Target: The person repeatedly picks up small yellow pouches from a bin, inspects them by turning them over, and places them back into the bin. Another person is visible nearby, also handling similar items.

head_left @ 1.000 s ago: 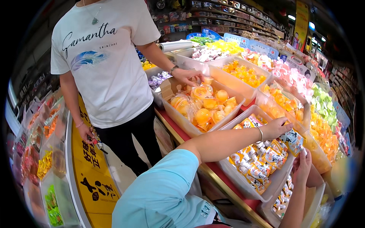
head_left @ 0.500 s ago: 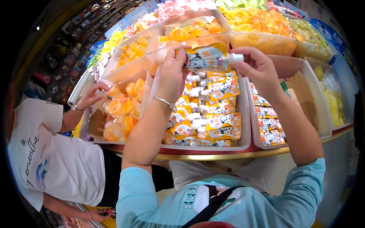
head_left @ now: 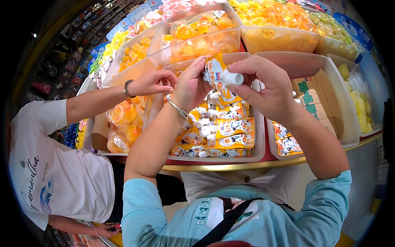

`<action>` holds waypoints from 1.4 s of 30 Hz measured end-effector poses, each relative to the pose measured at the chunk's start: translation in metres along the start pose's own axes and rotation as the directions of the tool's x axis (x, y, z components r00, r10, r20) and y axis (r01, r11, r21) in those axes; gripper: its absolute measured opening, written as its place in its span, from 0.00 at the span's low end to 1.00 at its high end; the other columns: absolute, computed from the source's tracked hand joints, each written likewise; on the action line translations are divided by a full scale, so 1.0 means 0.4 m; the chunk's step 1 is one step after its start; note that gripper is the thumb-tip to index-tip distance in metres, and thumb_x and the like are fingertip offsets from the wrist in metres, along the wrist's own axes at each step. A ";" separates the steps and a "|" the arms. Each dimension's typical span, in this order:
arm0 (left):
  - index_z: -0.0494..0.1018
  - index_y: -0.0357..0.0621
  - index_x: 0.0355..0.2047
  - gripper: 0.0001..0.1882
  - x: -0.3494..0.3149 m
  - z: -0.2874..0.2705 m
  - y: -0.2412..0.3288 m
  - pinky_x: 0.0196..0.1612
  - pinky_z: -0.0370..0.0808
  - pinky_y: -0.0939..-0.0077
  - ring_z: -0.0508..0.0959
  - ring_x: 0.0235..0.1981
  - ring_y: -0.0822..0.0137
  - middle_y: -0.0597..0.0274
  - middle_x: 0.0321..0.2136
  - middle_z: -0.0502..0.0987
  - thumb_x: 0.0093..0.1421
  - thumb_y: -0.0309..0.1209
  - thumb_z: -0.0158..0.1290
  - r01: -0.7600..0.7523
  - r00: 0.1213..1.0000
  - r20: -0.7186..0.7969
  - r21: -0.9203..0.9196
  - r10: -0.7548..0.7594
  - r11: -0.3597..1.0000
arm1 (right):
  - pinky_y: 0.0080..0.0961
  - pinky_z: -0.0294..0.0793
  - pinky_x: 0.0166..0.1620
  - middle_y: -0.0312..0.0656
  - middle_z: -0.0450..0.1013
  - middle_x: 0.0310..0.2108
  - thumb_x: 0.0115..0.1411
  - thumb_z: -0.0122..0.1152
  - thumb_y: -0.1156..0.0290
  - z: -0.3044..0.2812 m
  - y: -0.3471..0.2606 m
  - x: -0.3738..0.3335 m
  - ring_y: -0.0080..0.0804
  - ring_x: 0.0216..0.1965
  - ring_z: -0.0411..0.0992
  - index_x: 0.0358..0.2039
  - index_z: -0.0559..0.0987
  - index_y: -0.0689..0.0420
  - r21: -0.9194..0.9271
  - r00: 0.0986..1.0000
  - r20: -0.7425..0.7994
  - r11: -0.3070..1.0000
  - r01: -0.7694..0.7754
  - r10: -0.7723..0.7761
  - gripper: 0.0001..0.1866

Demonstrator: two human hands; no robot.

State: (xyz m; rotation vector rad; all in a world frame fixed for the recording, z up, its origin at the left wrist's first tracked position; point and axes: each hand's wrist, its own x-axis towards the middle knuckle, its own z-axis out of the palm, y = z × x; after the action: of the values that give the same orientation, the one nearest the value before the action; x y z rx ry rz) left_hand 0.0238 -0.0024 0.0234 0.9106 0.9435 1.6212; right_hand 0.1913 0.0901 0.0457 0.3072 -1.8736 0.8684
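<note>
Over a bin of pouches, my left hand (head_left: 191, 85), a silver bangle on its wrist, is closed on the body of an orange-and-white spout pouch (head_left: 214, 73). The pouch is tilted, its white cap (head_left: 233, 78) facing towards me. My right hand (head_left: 267, 86) has thumb and fingers on that cap. Below, the clear plastic bin (head_left: 258, 150) holds several similar pouches (head_left: 234, 127) in rows, their white caps towards the middle. Another person's hand (head_left: 158, 82), with a dark bracelet, reaches in just left of my left hand, fingers bent; nothing shows in it.
Left of the pouches lie orange jelly cups (head_left: 125, 119). On the right a bin holds pouches and a cardboard piece (head_left: 317, 101). Bins of orange sweets (head_left: 275, 20) stand behind. A gold counter edge (head_left: 230, 166) runs before me. The person in a white T-shirt (head_left: 68, 173) stands at left.
The pouch has turned from lying crosswise to having its cap towards me, and my right hand moved in closer. The other person's hand reached right, from the jelly cups to beside my left hand.
</note>
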 end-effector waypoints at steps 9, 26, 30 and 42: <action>0.62 0.42 0.39 0.14 -0.001 0.032 0.000 0.41 0.68 0.74 0.71 0.38 0.70 0.61 0.36 0.69 0.61 0.35 0.30 0.050 0.998 -0.045 -0.017 -0.051 0.999 | 0.19 0.68 0.25 0.37 0.68 0.21 0.42 0.60 0.76 0.001 -0.008 0.001 0.27 0.21 0.68 0.29 0.71 0.57 -0.043 1.000 0.024 0.999 -0.009 0.010 0.11; 0.53 0.42 0.50 0.21 -0.015 0.065 -0.003 0.43 0.68 0.71 0.70 0.40 0.69 0.61 0.45 0.64 0.58 0.36 0.41 0.044 0.986 -0.166 0.265 0.000 0.963 | 0.28 0.66 0.39 0.45 0.67 0.37 0.38 0.61 0.73 -0.159 0.191 -0.013 0.38 0.37 0.67 0.42 0.66 0.56 -0.635 0.738 0.225 0.671 -0.384 0.636 0.27; 0.58 0.42 0.48 0.20 -0.016 0.043 0.003 0.42 0.67 0.79 0.70 0.39 0.74 0.64 0.42 0.67 0.57 0.36 0.44 0.080 0.987 -0.163 0.416 -0.013 0.906 | 0.31 0.66 0.41 0.47 0.67 0.37 0.38 0.60 0.67 -0.271 0.265 -0.070 0.42 0.39 0.66 0.42 0.66 0.54 -0.719 0.335 0.283 0.430 -0.546 0.899 0.27; 0.66 0.45 0.41 0.13 -0.011 0.005 -0.022 0.40 0.65 0.83 0.69 0.37 0.79 0.69 0.35 0.71 0.57 0.35 0.45 0.063 0.997 -0.061 0.526 -0.037 0.848 | 0.36 0.59 0.52 0.49 0.52 0.54 0.45 0.59 0.57 -0.187 0.266 -0.125 0.50 0.52 0.54 0.55 0.53 0.50 -0.750 0.120 0.123 0.171 -0.639 0.985 0.38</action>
State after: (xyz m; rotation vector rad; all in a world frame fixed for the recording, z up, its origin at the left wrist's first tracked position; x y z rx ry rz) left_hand 0.0300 -0.0046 0.0159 1.2060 1.4800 1.3583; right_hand 0.2066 0.2087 -0.0261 -1.2731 -2.8700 0.9585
